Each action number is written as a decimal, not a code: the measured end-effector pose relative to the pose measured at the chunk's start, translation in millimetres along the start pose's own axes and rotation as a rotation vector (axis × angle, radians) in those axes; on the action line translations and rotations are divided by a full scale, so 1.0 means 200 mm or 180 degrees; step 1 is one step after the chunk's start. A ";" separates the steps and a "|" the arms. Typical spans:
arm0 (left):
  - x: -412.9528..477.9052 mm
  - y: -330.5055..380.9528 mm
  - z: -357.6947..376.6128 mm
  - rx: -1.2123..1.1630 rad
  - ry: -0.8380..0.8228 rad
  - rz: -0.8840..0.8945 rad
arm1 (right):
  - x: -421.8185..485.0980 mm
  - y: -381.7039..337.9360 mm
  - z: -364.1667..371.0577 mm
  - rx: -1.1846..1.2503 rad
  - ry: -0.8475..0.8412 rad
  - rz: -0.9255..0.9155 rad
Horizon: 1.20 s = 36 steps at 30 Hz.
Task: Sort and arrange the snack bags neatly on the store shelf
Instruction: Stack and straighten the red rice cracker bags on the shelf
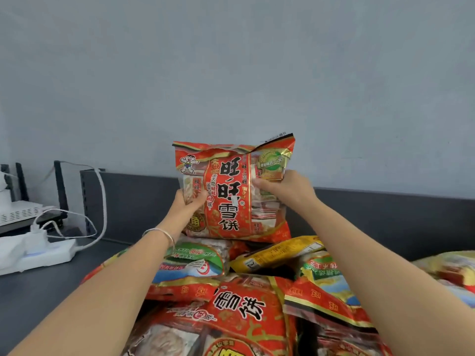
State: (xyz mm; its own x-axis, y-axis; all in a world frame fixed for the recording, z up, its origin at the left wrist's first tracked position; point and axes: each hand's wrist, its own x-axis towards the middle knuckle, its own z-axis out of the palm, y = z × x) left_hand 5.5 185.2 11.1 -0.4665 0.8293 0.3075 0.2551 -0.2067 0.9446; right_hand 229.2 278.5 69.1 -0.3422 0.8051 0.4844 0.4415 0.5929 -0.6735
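Note:
A large red snack bag with bold black characters stands upright at the back of the dark shelf, its front facing me. My left hand grips its left edge with curled fingers. My right hand pinches its upper right side. Below it lies a loose pile of snack bags: a green and blue one, a yellow one, a red one nearest me, and another red and green one to the right.
A white power strip with a plugged charger and white cables lies on the shelf at left, beside a white device. A dark back panel runs behind the bags below a grey wall. More bags sit at the far right.

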 end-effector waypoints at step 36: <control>-0.02 -0.11 -0.10 0.3553 -0.0820 -0.0233 | -0.37 0.12 0.23 -0.2160 -0.0812 0.1347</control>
State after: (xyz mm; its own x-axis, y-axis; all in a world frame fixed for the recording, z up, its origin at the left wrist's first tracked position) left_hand -15.8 175.6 -7.7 -0.3568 0.9286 0.1019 0.9033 0.3152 0.2910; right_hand 227.4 232.3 -8.6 -0.1765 0.9818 0.0702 0.9502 0.1886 -0.2483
